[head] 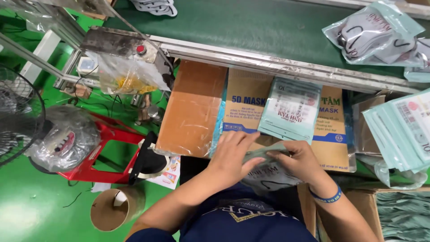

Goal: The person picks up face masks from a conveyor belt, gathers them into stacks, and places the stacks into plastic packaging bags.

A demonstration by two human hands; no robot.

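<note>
Both the left hand (230, 157) and the right hand (298, 159) close their fingers on a pale green plastic mask pouch (268, 172), holding it flat above the brown cardboard box (197, 107), probably to press it shut.

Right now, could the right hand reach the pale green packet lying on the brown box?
Probably yes. The right hand is just below that pale green packet, and nothing lies between them. But both hands are holding a mask pouch, so it isn't free.
</note>
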